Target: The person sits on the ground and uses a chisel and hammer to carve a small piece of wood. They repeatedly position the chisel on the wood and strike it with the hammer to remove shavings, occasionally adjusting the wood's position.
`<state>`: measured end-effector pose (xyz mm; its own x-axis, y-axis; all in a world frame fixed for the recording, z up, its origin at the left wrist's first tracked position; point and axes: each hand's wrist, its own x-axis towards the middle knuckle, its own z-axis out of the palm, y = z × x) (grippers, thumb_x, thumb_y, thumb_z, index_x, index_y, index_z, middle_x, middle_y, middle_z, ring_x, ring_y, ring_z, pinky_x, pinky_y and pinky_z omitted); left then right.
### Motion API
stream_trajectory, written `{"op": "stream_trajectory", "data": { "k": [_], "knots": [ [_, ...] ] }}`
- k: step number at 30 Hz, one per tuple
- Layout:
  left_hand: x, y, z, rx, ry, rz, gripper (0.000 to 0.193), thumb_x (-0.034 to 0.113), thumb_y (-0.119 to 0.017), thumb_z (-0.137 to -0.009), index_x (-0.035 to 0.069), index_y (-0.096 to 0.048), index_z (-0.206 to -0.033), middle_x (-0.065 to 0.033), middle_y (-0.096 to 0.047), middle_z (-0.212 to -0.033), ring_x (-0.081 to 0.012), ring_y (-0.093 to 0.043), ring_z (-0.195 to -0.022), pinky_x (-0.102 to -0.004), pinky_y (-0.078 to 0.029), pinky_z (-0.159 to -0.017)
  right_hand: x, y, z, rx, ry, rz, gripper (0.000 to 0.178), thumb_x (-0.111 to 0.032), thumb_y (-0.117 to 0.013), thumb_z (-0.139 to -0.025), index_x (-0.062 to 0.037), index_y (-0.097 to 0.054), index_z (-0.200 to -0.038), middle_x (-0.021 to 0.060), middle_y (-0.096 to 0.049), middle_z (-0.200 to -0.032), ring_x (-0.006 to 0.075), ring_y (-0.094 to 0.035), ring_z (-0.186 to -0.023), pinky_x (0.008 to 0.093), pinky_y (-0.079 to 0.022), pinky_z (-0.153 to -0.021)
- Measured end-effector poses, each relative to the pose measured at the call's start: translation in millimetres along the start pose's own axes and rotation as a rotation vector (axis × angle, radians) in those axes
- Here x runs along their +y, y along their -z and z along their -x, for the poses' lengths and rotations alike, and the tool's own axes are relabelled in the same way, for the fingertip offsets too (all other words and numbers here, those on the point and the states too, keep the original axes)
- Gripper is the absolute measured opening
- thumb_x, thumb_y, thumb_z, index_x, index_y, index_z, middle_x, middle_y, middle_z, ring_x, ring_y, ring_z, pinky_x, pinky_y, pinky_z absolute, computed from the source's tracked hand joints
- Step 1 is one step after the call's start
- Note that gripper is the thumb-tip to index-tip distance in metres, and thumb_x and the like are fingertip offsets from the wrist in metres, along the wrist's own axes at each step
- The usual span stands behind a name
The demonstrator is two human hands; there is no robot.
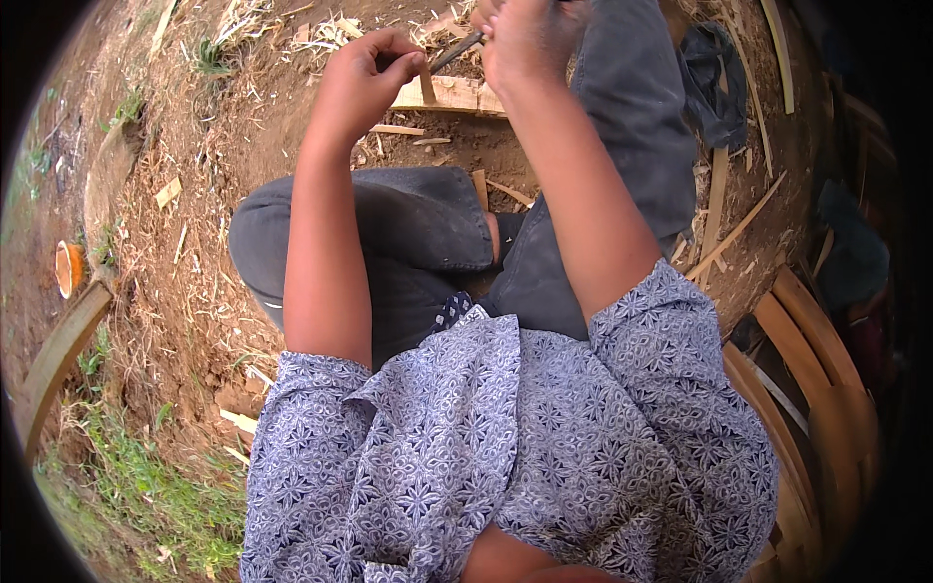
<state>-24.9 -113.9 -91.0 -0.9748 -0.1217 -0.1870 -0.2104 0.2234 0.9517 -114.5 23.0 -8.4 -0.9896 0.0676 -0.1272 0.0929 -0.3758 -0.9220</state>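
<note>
My left hand (364, 87) pinches a short, thin wooden strip (427, 84) between thumb and fingers, its lower end down by a pale wooden block (462, 94) on the ground. In my closed right hand (530, 49) is a knife with a narrow dark blade (457, 51). The blade slants down to the left and its tip comes close to the strip; whether they touch I cannot tell. My right fist hides the handle, and the top edge of the picture cuts off part of that hand.
I sit on bare soil with my legs bent, wood shavings (330, 34) scattered around. A dark plastic bag (714, 87) lies beside my right leg, near long wooden slats (736, 228). Curved boards (802, 330) stand at the right, a plank (63, 360) and orange-rimmed round object (68, 269) at the left.
</note>
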Motion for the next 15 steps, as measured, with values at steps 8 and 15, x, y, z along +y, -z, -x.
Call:
{"op": "stream_trajectory", "data": {
  "k": [8, 15],
  "knots": [
    [17, -8, 6, -0.067, 0.059, -0.252, 0.013, 0.012, -0.068, -0.096, 0.001, -0.071, -0.101, -0.0076, -0.075, -0.088, -0.0139, -0.071, -0.086, -0.0296, -0.055, -0.075, 52, 17, 7, 0.059, 0.098, 0.285, 0.028, -0.024, -0.069, -0.095, -0.0092, -0.053, -0.077, -0.0012, -0.051, -0.065, 0.0085, -0.050, -0.055, 0.0277, -0.040, -0.050],
    [38, -10, 8, 0.104, -0.034, -0.198, 0.014, 0.014, -0.069, -0.097, 0.001, -0.071, -0.102, -0.0075, -0.076, -0.091, -0.0147, -0.071, -0.087, -0.0283, -0.053, -0.074, -7, 16, -17, 0.065, -0.030, -0.023, 0.030, -0.022, -0.067, -0.095, -0.0136, -0.046, -0.074, -0.0048, -0.039, -0.055, 0.0087, -0.039, -0.041, 0.0262, -0.031, -0.039]
  ]
}}
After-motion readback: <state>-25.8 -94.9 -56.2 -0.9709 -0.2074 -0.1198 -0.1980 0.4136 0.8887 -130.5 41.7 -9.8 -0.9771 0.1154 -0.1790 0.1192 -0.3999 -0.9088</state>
